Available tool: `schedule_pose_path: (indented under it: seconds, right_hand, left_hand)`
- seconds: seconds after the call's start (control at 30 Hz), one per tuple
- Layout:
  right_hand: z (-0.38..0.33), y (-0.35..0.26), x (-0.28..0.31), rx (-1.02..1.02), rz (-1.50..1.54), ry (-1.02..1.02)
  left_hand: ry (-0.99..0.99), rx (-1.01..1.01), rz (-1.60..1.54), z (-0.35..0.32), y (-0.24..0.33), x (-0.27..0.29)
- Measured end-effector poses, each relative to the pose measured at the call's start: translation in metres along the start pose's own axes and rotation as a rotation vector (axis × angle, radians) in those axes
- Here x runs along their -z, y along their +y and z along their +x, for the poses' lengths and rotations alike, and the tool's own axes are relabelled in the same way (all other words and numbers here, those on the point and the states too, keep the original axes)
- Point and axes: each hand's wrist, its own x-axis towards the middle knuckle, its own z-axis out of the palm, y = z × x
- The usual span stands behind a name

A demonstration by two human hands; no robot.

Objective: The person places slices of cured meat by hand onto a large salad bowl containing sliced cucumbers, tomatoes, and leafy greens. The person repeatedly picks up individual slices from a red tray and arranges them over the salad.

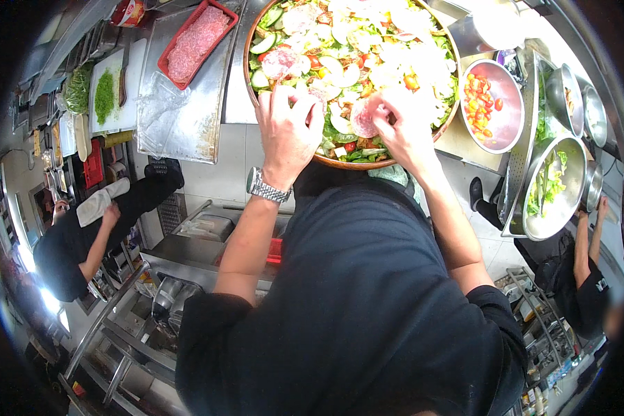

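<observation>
A large wooden bowl [357,166] full of mixed salad [347,71] stands at the top centre, with cucumber, lettuce, cherry tomatoes and pale slices in it. Over its near side, my right hand [408,135] pinches a thin salami slice [362,118] just above the salad. My left hand [286,132], with a metal watch at the wrist, is at the bowl's near left. Its fingers are curled in over the salad, and whatever they may hold is hidden. Another salami slice [281,64] lies on the salad beyond those fingers. Glare washes out the bowl's right part.
Left of the bowl, a red tray [162,64] of sliced salami rests on a metal sheet tray [177,132]. Farther left is a white cutting board [128,111] with chopped greens and a knife. Steel bowls [513,139] of tomatoes and lettuce stand right. Other people work at both sides.
</observation>
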Motion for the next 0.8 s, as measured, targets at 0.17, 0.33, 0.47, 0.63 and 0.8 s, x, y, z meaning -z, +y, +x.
schedule_pose_path:
  seconds: [0.17, 0.33, 0.47, 0.63, 0.8]
  right_hand:
    - [-0.007, -0.004, 0.005, 0.128, -0.151, -0.008]
    - [-0.008, -0.01, 0.002, 0.041, 0.02, -0.073]
    - [-0.006, -0.01, 0.002, 0.044, 0.072, -0.087]
    - [-0.003, -0.012, -0.002, 0.043, 0.082, -0.031]
    - [-0.004, -0.017, -0.005, -0.002, 0.0, -0.032]
  left_hand:
    - [0.039, 0.008, -0.088, 0.003, -0.006, -0.001]
    - [0.092, 0.1, -0.174, 0.007, -0.009, 0.003]
    - [0.047, 0.131, -0.227, 0.007, -0.013, 0.004]
    - [0.023, 0.191, -0.348, 0.011, -0.018, -0.001]
    - [0.08, 0.134, -0.266, 0.013, -0.024, 0.0]
